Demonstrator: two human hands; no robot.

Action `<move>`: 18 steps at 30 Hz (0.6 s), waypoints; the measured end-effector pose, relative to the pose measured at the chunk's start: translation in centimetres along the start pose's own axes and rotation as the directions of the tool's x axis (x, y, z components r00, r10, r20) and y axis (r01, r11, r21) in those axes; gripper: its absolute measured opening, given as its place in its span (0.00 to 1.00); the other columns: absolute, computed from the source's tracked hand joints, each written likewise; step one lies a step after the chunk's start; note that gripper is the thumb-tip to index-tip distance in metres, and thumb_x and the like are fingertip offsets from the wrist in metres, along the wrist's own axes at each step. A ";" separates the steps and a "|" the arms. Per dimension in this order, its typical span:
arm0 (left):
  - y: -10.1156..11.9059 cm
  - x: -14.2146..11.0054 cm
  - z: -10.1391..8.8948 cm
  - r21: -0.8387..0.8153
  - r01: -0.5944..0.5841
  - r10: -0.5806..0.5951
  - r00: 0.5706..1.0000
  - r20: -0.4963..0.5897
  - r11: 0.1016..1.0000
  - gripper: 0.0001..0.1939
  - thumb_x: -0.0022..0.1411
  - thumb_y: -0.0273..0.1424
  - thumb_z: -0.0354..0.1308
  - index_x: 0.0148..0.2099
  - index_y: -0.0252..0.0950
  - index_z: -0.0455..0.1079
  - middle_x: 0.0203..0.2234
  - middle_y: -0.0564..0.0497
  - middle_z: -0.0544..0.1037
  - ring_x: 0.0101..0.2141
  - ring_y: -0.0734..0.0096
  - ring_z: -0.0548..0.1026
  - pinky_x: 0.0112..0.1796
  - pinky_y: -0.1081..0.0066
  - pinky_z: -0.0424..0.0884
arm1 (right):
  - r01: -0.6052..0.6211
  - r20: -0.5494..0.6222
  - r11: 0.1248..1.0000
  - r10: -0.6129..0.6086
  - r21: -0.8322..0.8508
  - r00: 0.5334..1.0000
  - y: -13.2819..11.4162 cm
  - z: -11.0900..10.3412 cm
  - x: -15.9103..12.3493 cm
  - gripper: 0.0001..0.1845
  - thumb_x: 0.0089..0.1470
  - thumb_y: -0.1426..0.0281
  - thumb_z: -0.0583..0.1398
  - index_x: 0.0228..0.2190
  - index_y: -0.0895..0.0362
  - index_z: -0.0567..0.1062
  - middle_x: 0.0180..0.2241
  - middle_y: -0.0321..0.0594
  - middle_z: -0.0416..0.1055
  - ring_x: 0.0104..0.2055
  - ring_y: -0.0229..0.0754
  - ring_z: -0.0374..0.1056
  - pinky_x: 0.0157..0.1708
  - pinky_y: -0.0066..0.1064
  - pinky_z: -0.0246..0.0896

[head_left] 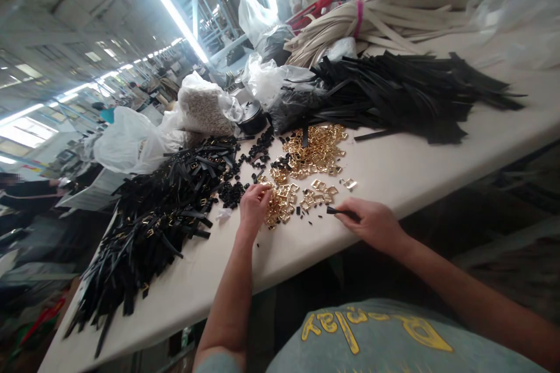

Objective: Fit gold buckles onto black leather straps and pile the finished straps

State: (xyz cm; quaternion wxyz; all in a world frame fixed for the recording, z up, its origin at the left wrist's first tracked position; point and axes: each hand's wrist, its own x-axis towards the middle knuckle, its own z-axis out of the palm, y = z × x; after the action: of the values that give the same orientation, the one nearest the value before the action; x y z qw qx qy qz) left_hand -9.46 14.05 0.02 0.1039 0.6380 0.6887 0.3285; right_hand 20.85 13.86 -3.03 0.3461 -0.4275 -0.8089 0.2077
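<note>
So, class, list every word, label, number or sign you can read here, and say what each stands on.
"Replay", probably: yellow lettering, upside down on the grey-green shirt; the middle letters are unclear.
Faint marks below it: cut off, unreadable.
No other text is readable; the background is too small and blurred.

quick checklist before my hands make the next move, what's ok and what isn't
1. Right hand has hold of the black strap: ok, one end sticks out past the fingers.
2. Protruding strap end has no buckle on it: ok, it looks bare.
3. Left hand is at the gold buckles: ok, fingertips at the heap's edge.
4. Left fingers grip a single buckle: cannot tell, too small and partly hidden.
5. Table between the hands is free of scraps: not ok, small black bits lie there.
6. Long black strips lie apart from the left-hand strap pile: ok.
</note>
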 end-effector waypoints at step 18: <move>0.5 12.0 2.5 0.356 0.094 -0.158 0.975 0.155 0.930 0.09 0.59 0.32 0.60 0.40 0.38 0.80 0.37 0.44 0.82 0.40 0.60 0.77 0.43 0.66 0.68 | 0.044 0.042 0.997 -0.041 -0.059 0.998 0.4 0.3 -0.2 0.07 0.58 0.68 0.58 0.32 0.53 0.77 0.29 0.35 0.78 0.28 0.39 0.71 0.29 0.30 0.59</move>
State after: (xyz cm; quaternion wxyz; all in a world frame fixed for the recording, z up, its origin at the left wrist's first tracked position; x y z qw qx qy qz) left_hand -9.65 26.19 1.71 0.0732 0.6277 0.7631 0.1354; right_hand 20.90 13.96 -3.61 0.3208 -0.4161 -0.8306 0.1847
